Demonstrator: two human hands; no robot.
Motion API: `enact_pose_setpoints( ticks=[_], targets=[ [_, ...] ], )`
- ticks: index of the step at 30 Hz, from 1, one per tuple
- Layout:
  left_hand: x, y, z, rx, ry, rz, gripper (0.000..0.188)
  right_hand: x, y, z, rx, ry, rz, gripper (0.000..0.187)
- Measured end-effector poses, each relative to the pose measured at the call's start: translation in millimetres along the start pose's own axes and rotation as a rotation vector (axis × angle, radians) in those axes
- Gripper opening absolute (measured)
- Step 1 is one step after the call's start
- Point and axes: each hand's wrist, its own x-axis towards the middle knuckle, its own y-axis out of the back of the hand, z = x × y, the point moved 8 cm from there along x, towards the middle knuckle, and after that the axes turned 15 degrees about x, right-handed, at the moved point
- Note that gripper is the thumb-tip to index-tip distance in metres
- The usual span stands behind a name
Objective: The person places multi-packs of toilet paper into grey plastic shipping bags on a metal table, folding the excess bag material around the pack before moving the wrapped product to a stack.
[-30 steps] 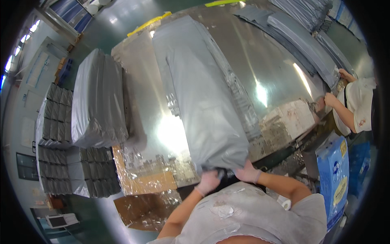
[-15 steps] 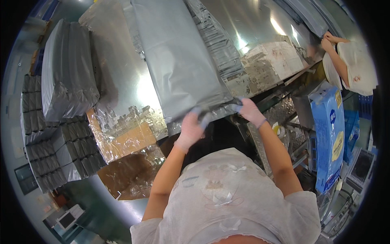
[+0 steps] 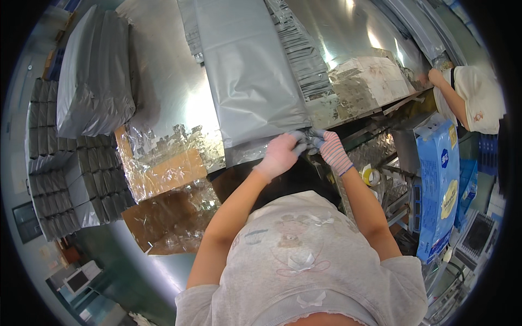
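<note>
A long grey plastic bag (image 3: 253, 81) lies over the metal table (image 3: 163, 81), its near end at the table's edge. My left hand (image 3: 280, 154), in a pink glove with grey fingertips, has its fingers closed on the bag's near right corner. Close beside it, my right hand (image 3: 333, 152), in a striped pink and grey glove, grips the bunched film at the same corner. The fingertips of both hands nearly meet, and the film between them is partly hidden. Under the bag's right side is a stack of folded grey bags (image 3: 304, 54).
At the left stands a tall grey wrapped bundle (image 3: 95, 76), with piled grey packs (image 3: 89, 187) below. A taped cardboard box (image 3: 171, 217) hangs under the table edge. To the right are a blue package (image 3: 437, 187), a tape roll (image 3: 371, 176) and a co-worker's arm (image 3: 451, 95).
My left hand has moved right along the near edge to the corner beside my right hand. The right hand has shifted only slightly. The co-worker's hand has moved lower.
</note>
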Motion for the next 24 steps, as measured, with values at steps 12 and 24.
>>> enact_pose_setpoints(
  ticks=[12,24],
  targets=[
    [-429.6,200.4,-192.7,0.697,1.470,-0.222,0.031,16.6,58.0,52.3,-0.055,-0.078,0.103,0.040],
    [4.0,138.9,-81.1,0.764,0.345,0.166,0.112,22.4,18.7,49.8,0.190,-0.508,0.195,0.031]
  ],
)
